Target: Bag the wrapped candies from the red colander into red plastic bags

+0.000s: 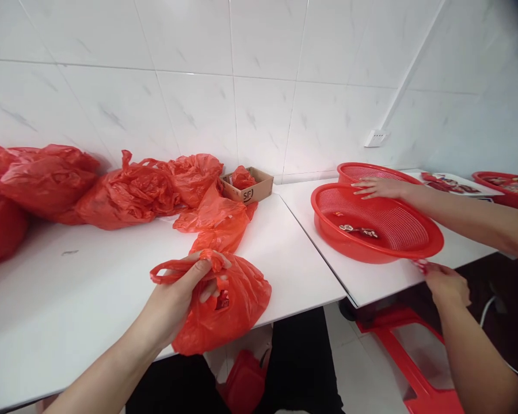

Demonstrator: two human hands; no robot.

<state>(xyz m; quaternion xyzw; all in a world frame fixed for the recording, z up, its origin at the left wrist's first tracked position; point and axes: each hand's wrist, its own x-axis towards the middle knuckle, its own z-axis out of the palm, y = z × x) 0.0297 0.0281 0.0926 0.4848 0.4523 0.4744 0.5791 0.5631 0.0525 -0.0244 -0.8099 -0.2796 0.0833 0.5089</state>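
Note:
My left hand (190,284) is closed round the twisted handles of a red plastic bag (242,293) at the table's front edge. Something dark red shows through an opening in the bag. My right hand (449,286) pinches a small red-and-white packet (421,265) beside the near rim of a red mesh basket (371,253). A few small packets (368,232) lie inside that basket. Another person's hand (377,188) rests over its far side, with its fingers spread.
Several full red bags (121,195) line the wall at the left. A cardboard box (259,190) holds a red bundle. Behind the near basket is a second basket (362,169). Packets lie on a white tray (492,188) at the right. A red stool (431,391) stands below.

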